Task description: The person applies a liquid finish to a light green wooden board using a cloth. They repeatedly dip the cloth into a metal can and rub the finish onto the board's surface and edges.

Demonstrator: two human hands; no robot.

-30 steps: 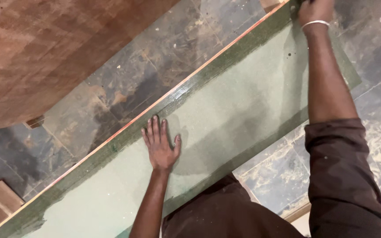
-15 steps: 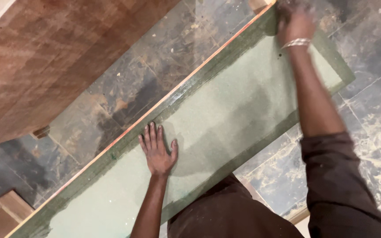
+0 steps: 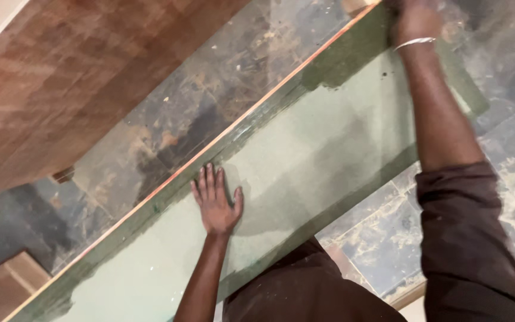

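A long pale green board lies diagonally across the floor, with a darker green band along its far edge and a thin orange rim. My left hand rests flat on the middle of the board, fingers spread, holding nothing. My right hand, a thin bracelet on its wrist, reaches to the board's far end at the top of the view. It is blurred and partly cut off, so I cannot tell whether it holds anything. My dark sleeve covers the right forearm.
Dark, stained stone tiles make up the floor around the board. A brown wooden panel fills the upper left. A light wooden piece lies at the lower left. Dusty tiles show to the right of the board.
My right hand has shifted a little back and forth at the board's far end. My left hand stays flat in the same spot.
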